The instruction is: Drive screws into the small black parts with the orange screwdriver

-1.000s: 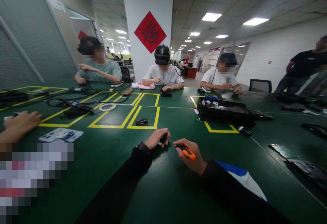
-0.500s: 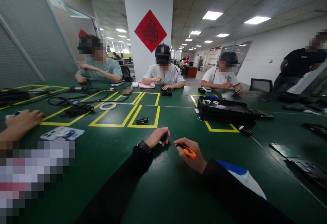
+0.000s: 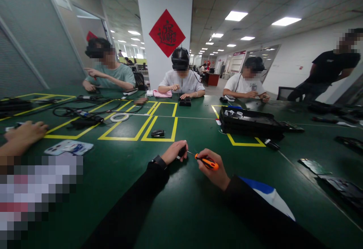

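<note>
My left hand is closed around a small black part on the green table. The fingers cover much of that part, so its kind does not show. An orange-and-black screwdriver is in my right hand, gripped by the handle. Its thin metal shaft points left, with the tip at or close to the black part; contact cannot be made out. Beyond my left hand, a similar-looking black piece lies inside a yellow-taped rectangle.
A black open casing stands at the back right. Cables and a white ring lie to the left, near a phone. A co-worker's hand rests at the far left. Other people sit opposite. A blue-and-white cloth-like item lies by my right sleeve.
My right hand and the screwdriver have shifted slightly to the right, and the handle has turned a little. My left hand stays in nearly the same place.
</note>
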Demonstrator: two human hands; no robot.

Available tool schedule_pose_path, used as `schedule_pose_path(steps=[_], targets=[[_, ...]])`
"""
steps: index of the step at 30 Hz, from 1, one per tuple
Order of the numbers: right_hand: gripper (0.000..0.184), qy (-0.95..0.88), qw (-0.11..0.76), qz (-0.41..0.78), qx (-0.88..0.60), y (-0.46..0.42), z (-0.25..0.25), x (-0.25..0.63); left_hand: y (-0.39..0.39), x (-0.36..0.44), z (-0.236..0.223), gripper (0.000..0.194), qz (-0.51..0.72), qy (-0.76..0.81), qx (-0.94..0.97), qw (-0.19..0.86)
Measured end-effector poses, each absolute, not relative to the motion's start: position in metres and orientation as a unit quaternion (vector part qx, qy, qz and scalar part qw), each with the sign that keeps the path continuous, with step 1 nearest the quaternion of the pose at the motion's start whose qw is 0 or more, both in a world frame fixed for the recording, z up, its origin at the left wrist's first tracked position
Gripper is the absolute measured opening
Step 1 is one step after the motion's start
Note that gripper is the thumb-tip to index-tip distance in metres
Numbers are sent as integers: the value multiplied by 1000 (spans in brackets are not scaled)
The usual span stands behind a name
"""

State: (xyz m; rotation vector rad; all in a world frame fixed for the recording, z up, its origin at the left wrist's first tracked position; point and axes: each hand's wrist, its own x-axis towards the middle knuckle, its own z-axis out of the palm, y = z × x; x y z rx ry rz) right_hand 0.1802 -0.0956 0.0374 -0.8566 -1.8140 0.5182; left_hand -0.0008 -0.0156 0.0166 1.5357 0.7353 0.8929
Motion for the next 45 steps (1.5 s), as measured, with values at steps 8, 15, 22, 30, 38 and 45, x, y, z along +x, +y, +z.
schedule_pose_path(steps=[8, 15, 22, 30, 38, 45], targets=[[13, -692, 536, 289, -388, -86, 40, 188, -14, 0, 15, 37, 417, 340, 638, 551], [9, -654, 561, 317, -397, -81, 32, 191, -12, -1, 13, 32, 424, 332, 642, 546], [14, -636, 517, 394, -415, -67, 23, 193, -4, -4, 6, 25, 493, 376, 622, 478], [36, -550, 463, 523, -457, -61, 23, 197, -4, -5, 5, 25, 504, 381, 608, 481], [28, -547, 510, 492, -446, -60, 17, 199, -8, -3, 8, 23, 491, 382, 631, 464], [13, -601, 532, 410, -433, -60, 15, 199, -12, -4, 13, 28, 481, 407, 654, 419]])
